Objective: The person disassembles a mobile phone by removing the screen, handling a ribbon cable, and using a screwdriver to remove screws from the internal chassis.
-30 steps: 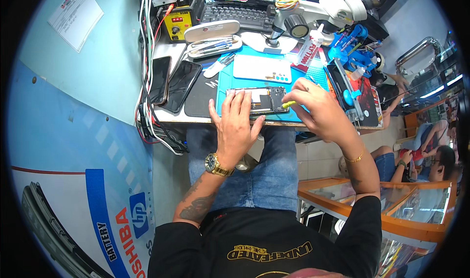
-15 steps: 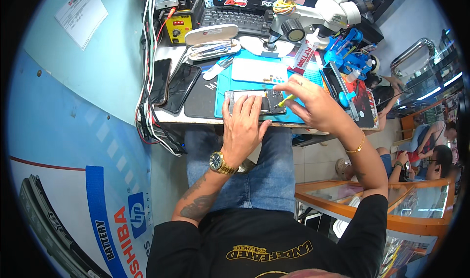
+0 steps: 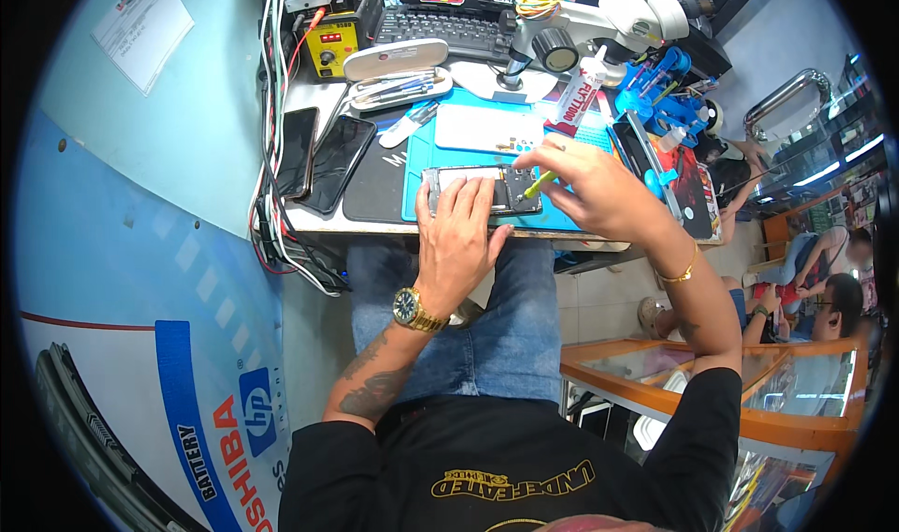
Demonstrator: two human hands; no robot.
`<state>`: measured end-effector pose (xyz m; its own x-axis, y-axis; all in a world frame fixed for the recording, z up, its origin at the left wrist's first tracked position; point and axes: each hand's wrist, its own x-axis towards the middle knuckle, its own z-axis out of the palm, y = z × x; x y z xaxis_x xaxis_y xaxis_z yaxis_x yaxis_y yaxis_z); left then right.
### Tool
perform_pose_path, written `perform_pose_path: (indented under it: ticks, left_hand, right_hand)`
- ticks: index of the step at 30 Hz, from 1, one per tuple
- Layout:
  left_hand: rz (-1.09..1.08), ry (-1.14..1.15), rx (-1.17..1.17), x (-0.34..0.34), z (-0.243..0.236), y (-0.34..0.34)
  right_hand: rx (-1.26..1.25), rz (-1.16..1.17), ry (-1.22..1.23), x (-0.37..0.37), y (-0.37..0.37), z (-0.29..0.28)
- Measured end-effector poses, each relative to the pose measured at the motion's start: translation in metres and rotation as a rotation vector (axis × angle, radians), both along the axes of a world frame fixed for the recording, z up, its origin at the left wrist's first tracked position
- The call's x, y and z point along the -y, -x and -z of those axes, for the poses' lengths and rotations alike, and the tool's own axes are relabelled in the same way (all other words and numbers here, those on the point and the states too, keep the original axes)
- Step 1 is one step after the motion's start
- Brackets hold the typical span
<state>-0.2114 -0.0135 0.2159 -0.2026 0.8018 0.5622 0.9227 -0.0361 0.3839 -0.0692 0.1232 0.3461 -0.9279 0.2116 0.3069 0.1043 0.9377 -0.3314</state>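
Observation:
An opened phone (image 3: 526, 184) with its dark inner parts exposed lies on the blue work mat (image 3: 420, 153) near the table's front edge. My left hand (image 3: 453, 240) rests on its left half, fingers stretched out flat across a pale section. In my right hand (image 3: 599, 190), a thin yellow-green screwdriver (image 3: 538, 187) is pinched between thumb and fingers. Its tip slants down to the phone's right part; whether it touches a screw is too small to tell. Just behind the phone lies a white phone back panel (image 3: 482, 127) with small pieces at its right end.
Two dark phones (image 3: 339, 162) lie at the left beside hanging cables (image 3: 271, 110). A microscope (image 3: 552, 50), a glue tube (image 3: 579, 92), an open pen case (image 3: 398, 84) and a keyboard (image 3: 449, 31) stand behind. A blue tool holder (image 3: 655, 96) is at the right; people sit farther off.
The view has shifted slightly, and the whole bench appears a little farther left. The screwdriver now stands steeper, its tip closer in on the phone. My left hand stays on the phone.

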Motion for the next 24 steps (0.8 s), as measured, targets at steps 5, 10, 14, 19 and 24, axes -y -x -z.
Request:
perform_pose_path:
  ticks: [5,10,14,19,24]
  left_hand:
    - [-0.002,0.009,-0.003,0.001,0.001,0.000]
    - [-0.002,0.001,-0.003,0.000,0.002,0.000]
    - [0.004,-0.001,0.004,0.000,0.004,0.001]
    - [0.006,-0.007,0.001,0.001,0.004,0.001]
    - [0.012,-0.008,0.003,0.001,0.003,0.001]
  right_hand:
    - [0.132,0.091,-0.065,-0.005,0.003,0.005]
    - [-0.089,-0.063,-0.030,-0.006,0.010,0.008]
    - [0.111,0.068,-0.047,-0.009,0.008,0.006]
    - [-0.044,-0.067,-0.033,-0.010,0.010,0.008]
    - [0.124,0.196,0.112,-0.005,0.004,0.000]
